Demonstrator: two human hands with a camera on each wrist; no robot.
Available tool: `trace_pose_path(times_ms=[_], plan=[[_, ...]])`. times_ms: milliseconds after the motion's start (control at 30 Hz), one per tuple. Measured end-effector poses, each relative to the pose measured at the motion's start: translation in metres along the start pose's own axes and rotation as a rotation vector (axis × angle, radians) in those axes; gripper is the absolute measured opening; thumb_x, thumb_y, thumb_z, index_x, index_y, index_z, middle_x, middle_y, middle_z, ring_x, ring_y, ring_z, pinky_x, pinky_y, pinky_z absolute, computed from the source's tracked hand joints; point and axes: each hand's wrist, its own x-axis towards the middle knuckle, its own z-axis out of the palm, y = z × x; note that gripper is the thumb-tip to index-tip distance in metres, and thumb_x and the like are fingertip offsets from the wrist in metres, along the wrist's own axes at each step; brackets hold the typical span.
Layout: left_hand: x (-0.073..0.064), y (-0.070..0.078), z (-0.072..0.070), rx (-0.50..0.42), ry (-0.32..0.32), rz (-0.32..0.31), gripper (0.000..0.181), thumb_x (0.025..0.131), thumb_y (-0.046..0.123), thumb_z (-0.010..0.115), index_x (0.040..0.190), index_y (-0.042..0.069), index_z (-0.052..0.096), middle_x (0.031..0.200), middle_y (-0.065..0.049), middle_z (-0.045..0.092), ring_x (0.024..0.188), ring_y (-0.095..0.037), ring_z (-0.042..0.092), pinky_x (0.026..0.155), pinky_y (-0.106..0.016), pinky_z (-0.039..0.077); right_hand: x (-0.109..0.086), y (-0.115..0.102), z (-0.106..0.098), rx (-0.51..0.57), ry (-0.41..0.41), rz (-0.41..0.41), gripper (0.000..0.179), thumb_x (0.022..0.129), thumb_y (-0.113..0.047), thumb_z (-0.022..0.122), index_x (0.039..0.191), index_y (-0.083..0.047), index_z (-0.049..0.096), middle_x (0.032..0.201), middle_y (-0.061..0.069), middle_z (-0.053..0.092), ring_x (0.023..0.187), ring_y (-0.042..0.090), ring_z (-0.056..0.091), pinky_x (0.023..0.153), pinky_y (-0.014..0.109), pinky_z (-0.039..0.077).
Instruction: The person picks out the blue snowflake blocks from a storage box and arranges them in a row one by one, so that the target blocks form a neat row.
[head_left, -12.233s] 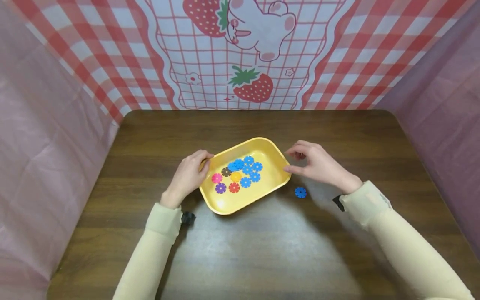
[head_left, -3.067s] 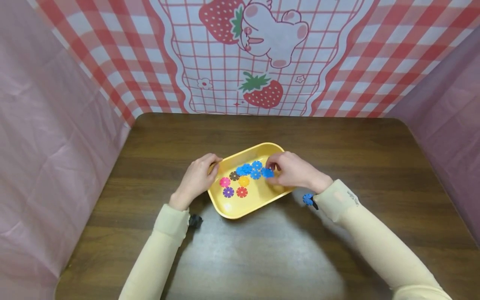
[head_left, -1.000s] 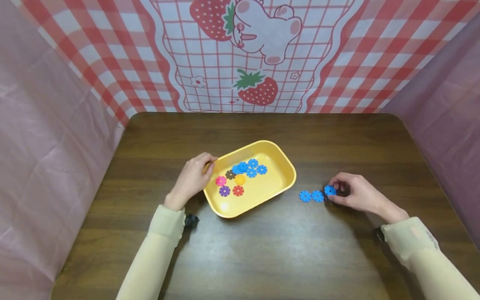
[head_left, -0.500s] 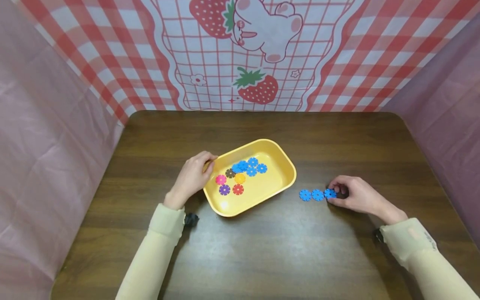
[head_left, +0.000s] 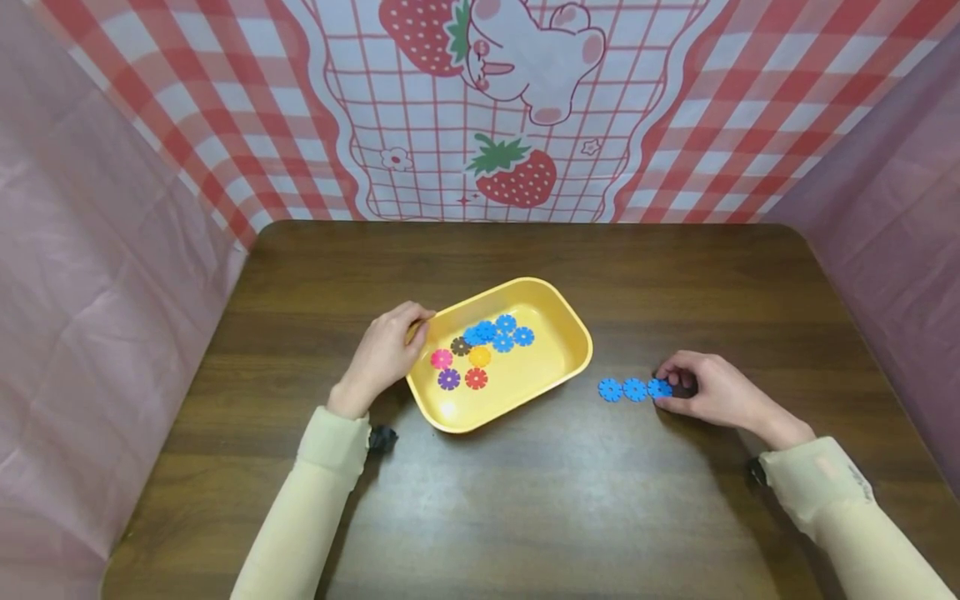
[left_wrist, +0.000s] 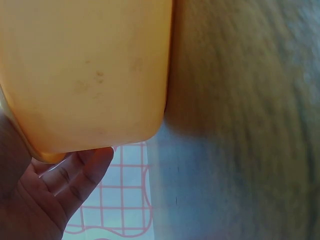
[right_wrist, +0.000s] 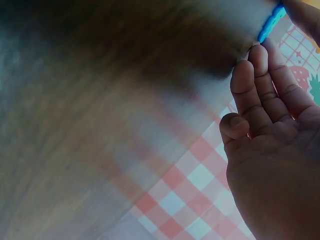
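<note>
In the head view my left hand (head_left: 381, 354) grips the left end of a yellow tray (head_left: 536, 379), thumb and fingers at its rim. The left wrist view shows the outer wall of the tray (left_wrist: 95, 75) with fingers (left_wrist: 82, 175) curled at its edge. My right hand (head_left: 712, 389) pinches a blue snowflake disc (head_left: 658, 388) between thumb and fingers, low at the table. This disc is the right end of a row with a middle blue disc (head_left: 635, 389) and a left blue disc (head_left: 611, 389). In the right wrist view the pinched disc (right_wrist: 271, 24) appears edge-on.
Inside the tray lie several blue discs (head_left: 504, 342), some overlapping, plus one each of brown (head_left: 460, 346), yellow (head_left: 479, 357), pink (head_left: 442, 359), purple (head_left: 449, 379) and red (head_left: 476, 378). The brown wooden table (head_left: 525, 500) meets a checked strawberry-print cloth (head_left: 517, 179) at the back.
My right hand has gone from inside the tray out to the right and lowered a blue disc to the row's end. The row grew from one disc to three. My left hand stays at the tray.
</note>
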Motion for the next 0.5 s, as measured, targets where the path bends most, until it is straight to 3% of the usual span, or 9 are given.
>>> trace_pose_path(times_ms=[500], plan=[[0.0,0.0009,-0.0006,0.0,-0.002,-0.005,0.014,0.095,0.003,0.064,0.107,-0.001,0.069,0.107,-0.015,0.069,0.094,-0.029,0.067,0.085,-0.043,0.056,0.0022,-0.0014,-0.0078,0.009,0.008,0.015,0.028,0.075,-0.016,0.088,0.096,-0.009,0.071,0.081,-0.007,0.06,0.072,0.009,0.053,0.061,0.022,0.045]])
